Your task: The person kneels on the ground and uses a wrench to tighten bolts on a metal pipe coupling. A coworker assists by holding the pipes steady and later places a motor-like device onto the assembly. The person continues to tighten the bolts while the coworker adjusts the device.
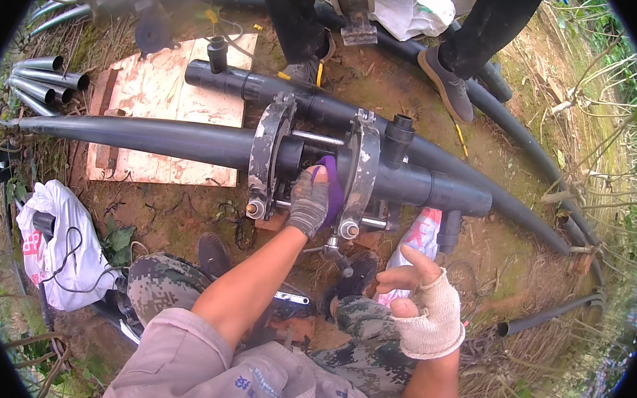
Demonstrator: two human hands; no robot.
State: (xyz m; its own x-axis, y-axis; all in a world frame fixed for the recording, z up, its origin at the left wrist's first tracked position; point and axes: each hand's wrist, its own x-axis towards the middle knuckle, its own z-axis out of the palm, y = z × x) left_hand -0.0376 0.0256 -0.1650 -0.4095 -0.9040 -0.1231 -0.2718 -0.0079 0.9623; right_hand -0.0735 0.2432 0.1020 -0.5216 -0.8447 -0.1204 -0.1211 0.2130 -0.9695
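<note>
Two long black plastic pipes [151, 139], lying side by side across bare red earth, the nearer one running through a grey twin-ring pipe clamp [269, 158]. Beneath the far pipe, a pale wooden board [162, 89] flat on the ground. Beyond the pipes, another person's dark trouser legs and grey shoes [447, 82]. At lower left, a white plastic bag [68, 247] with a black cable trailing over it. At far left, a stack of short grey pipe offcuts [43, 80]. Between the two clamp rings, the left hand [309, 202] in a grimy grey glove, closed around a purple cloth [332, 185] and pressed against the pipe end in the gap. Lower right, the right hand [423, 297], wrapped in a pale fingerless glove, held loosely open near the knee, gripping nothing, thumb and fingers spread. Under both arms, camouflage trousers [162, 284] and black shoes.
</note>
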